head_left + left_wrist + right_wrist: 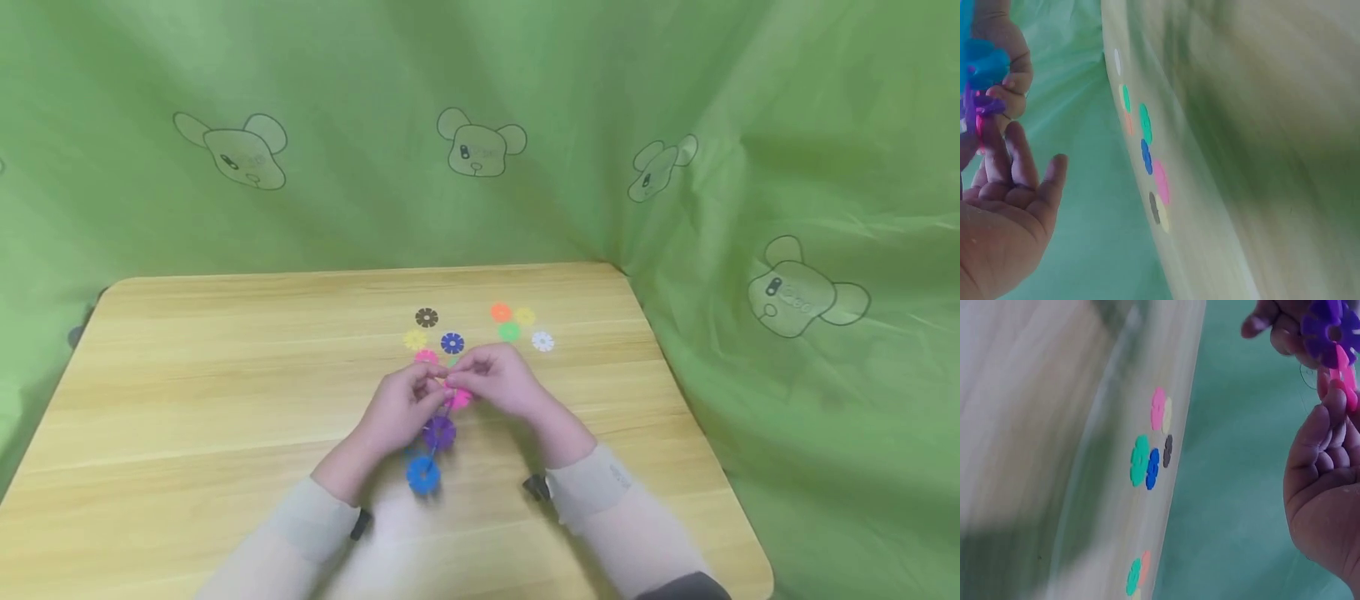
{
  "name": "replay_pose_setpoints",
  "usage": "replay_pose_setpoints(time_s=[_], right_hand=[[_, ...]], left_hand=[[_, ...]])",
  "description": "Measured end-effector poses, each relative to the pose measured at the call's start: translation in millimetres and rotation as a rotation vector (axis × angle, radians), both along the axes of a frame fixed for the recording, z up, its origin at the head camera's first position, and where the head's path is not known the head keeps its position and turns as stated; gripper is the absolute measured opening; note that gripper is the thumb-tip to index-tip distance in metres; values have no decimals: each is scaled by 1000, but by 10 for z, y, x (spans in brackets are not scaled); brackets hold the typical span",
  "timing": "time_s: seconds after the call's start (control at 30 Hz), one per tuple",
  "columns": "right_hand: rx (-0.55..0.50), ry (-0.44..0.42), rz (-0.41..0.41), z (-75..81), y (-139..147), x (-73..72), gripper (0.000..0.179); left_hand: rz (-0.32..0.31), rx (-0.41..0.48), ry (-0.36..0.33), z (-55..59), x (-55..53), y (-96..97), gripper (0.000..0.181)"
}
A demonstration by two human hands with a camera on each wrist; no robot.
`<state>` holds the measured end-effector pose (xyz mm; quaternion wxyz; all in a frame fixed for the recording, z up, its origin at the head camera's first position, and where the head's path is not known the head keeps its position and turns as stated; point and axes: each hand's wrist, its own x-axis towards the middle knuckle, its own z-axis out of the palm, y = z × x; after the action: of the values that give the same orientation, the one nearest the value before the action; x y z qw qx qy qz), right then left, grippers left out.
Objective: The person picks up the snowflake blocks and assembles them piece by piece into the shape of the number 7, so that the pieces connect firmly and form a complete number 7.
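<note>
Above the table, both hands hold a chain of interlocked slotted plastic discs. My right hand [501, 382] pinches a pink disc [460, 399] at the upper end, also seen between its fingertips in the right wrist view. My left hand [397, 410] meets it there, thumb and forefinger gripping the chain close to a purple disc [1334, 332]. Below the hands hang another view of that purple part [439, 433] and a blue disc [423, 475], joined by discs turned edge-on. In the left wrist view, the left hand's other fingers [1021, 156] are spread. The exact joint is partly hidden by fingertips.
Loose discs lie flat beyond the hands: brown [427, 317], yellow [415, 339], dark blue [452, 343], pink [426, 357] and green [1140, 460]. Farther right are orange [501, 312], yellow [526, 317], green [509, 332] and white [543, 342] ones. A green curtain [360, 208] borders the wooden table [225, 400].
</note>
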<state>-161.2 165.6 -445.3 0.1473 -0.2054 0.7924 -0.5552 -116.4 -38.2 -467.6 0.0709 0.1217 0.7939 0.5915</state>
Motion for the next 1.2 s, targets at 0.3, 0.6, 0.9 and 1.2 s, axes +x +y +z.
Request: replay_pose_setpoints(time_s=[0.3,0.6,0.9,1.2], right_hand=[[236,-17,-313,-244,95,-209,23],[632,-15,-295,-475,-63,-341,53],[810,60,-282,-691,-132,-401,46],[504,36,-347,-729,-25,-394,31]], left_hand=[[158,61,-20,-62,24,-79,34],[311,112,10,-104,-51,-170,30],[323,154,3,-156,-79,-164,28],[322,145,-10,-156,-86,-161,30]])
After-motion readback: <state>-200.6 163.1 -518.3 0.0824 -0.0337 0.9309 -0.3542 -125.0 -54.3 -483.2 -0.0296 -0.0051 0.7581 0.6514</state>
